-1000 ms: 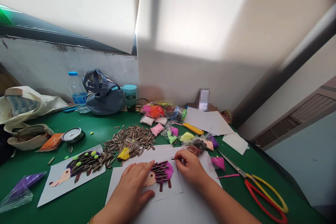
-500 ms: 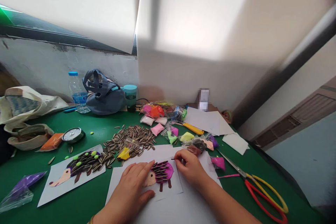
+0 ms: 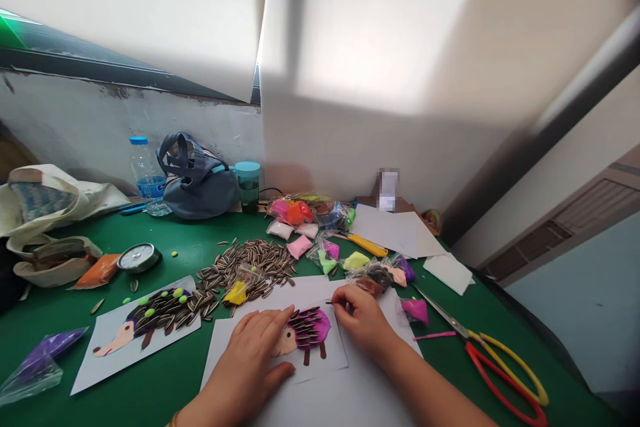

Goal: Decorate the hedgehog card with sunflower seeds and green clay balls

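Note:
A purple clay hedgehog (image 3: 323, 329) with striped sunflower seeds stuck over its back lies on a white card (image 3: 333, 360). My left hand (image 3: 257, 350) rests flat over the card's left side, fingers stretched out, its fingertips beside the hedgehog's face. At the hedgehog's upper right, my right hand (image 3: 363, 320) pinches a sunflower seed (image 3: 329, 303) between thumb and forefinger. Larger white paper (image 3: 380, 380) lies beneath the card. Behind my left hand spreads a heap of sunflower seeds (image 3: 260, 257). Further left is another seed-covered hedgehog picture (image 3: 110, 367) with green dots.
Scissors (image 3: 470, 333) with red and yellow handles lie at the right. Clay packets (image 3: 355, 260) and a yellow cutter knife (image 3: 369, 245) are behind my right hand. A round dial (image 3: 139, 257), a blue bag (image 3: 200, 180), a bottle (image 3: 148, 170) and a cup (image 3: 248, 185) stand further back.

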Available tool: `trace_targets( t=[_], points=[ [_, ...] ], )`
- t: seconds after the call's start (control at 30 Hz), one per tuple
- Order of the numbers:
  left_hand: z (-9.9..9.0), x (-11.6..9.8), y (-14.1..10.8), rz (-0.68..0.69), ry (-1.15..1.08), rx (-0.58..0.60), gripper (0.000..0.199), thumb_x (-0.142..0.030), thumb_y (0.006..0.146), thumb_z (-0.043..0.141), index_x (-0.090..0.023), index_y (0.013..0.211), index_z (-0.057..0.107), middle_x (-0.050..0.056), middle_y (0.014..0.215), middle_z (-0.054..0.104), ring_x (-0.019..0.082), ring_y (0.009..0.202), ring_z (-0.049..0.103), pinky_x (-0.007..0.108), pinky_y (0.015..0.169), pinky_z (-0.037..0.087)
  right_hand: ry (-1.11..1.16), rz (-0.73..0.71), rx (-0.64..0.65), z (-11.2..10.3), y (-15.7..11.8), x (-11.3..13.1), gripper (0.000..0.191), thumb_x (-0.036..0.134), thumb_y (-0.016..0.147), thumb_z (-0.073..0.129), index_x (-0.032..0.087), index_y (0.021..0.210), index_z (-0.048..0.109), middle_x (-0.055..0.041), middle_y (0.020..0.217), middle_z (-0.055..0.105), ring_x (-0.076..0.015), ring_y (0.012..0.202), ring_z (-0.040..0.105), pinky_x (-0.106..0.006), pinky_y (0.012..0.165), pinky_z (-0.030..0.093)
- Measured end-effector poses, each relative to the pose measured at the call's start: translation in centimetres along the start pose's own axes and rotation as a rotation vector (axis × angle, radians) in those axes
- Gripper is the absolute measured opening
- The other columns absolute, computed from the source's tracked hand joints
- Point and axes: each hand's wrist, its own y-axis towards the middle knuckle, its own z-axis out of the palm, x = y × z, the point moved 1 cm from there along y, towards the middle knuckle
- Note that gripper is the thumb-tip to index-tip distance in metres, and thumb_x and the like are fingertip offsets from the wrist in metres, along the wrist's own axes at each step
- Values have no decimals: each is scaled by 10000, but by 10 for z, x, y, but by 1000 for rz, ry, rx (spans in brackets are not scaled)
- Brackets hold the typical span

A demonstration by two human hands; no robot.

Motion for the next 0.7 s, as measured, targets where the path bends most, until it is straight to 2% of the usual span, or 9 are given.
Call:
trace_targets(
  t=[0.7],
  points=[
    [0, 0, -1, -1, 6, -19, 886, -200, 694, 773, -339, 1453, 337, 49, 1286, 619, 279, 1160, 580, 462, 1035, 429, -31, 37, -1, -3, 1, 2, 116, 124, 792, 531, 206, 801, 612, -9, 790, 642, -162, 742, 572, -272, 690, 429]
  ],
)
